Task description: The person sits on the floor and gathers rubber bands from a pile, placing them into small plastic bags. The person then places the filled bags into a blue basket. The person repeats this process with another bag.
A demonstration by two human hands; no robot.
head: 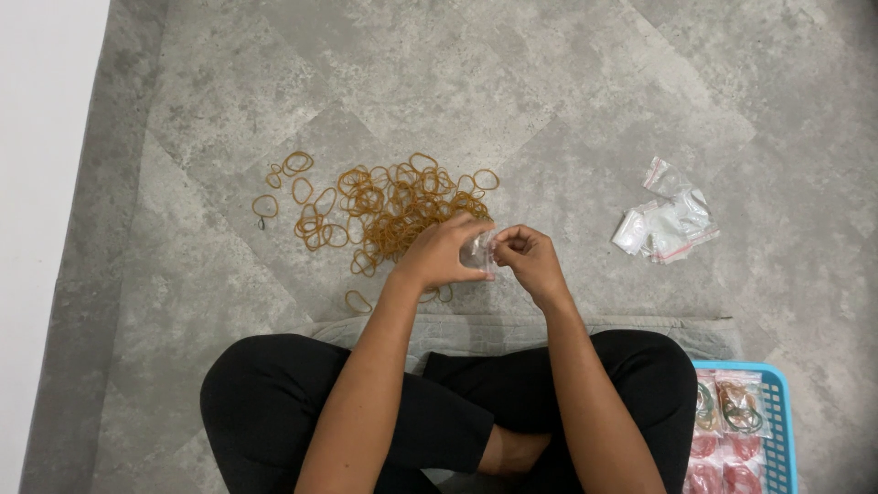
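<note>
Crossed legs in black trousers (439, 412) fill the near edge, with a bare foot (517, 451) tucked in the middle, so the person is sitting right on the grey stone-look floor (549, 82). Both forearms reach away from the body and meet just past the knees. Between the two hands is a small clear plastic bag (481, 252), the little zip-top kind with a reddish strip along one edge; it's held up just above the floor, at the near right edge of the rubber band heap. Left hand (444, 254) is curled around the bag's left side, fingers closed on it, and the right hand (528, 259) is pinching the bag's right edge with fingers bunched tight, so both hands are closed on that one bag. Can't tell if anything's inside it, it's too small and mostly covered. Just beyond the hands sits a loose pile of tan rubber bands (393, 210), thick in the middle and thinning out to single bands toward the left, plus a stray one (358, 301) nearer the left knee. Off to the right, well apart from the hands, lies a small heap of empty clear bags (668, 220). Down in the near right corner there's a blue plastic basket (780, 421) with filled bags of coloured bands (727, 430) in it. A grey mat (658, 331) lies under the legs, and a white wall (41, 183) runs down the left.
</note>
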